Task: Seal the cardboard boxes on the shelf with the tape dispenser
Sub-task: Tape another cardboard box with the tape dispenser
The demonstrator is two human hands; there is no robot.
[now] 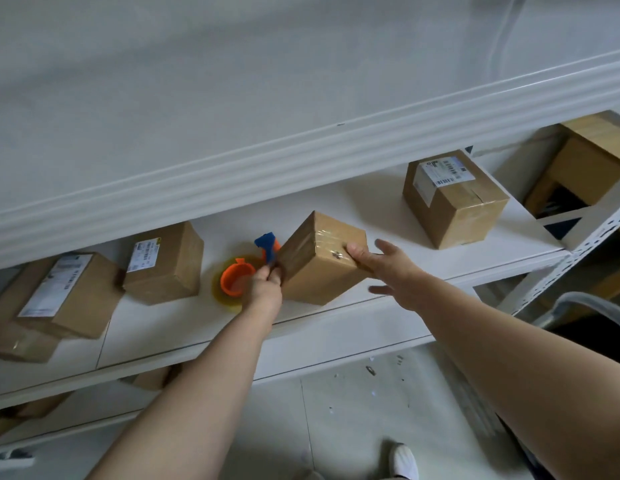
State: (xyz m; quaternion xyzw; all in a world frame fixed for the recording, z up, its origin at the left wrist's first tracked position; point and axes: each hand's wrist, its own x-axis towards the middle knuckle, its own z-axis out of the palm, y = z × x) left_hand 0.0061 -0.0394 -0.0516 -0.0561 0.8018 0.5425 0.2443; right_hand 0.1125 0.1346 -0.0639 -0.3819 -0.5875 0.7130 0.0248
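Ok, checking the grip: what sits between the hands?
Head view: the tilted brown cardboard box, between the left hand gripping the blue-and-orange tape dispenser and the right hand.

On your white metal shelf (pixel 336 202), the orange-and-blue plastic tape dispenser (pixel 237 278) sits just left of the taped brown cardboard box (pixel 319 268) — a labelled oblong cardboard carton (pixel 164 263) lies further left, a labelled cube-shaped cardboard carton (pixel 454 199) well right.

White shelf (pixel 183 327): centre box (pixel 319 268), tape dispenser (pixel 237 278) beside; labelled boxes (pixel 163 265) flanking.

Matt brown cardboard box (pixel 322 261) with glossy clear tape, orange-and-blue plastic tape dispenser (pixel 242 275), smooth white-painted metal shelf (pixel 336 202)
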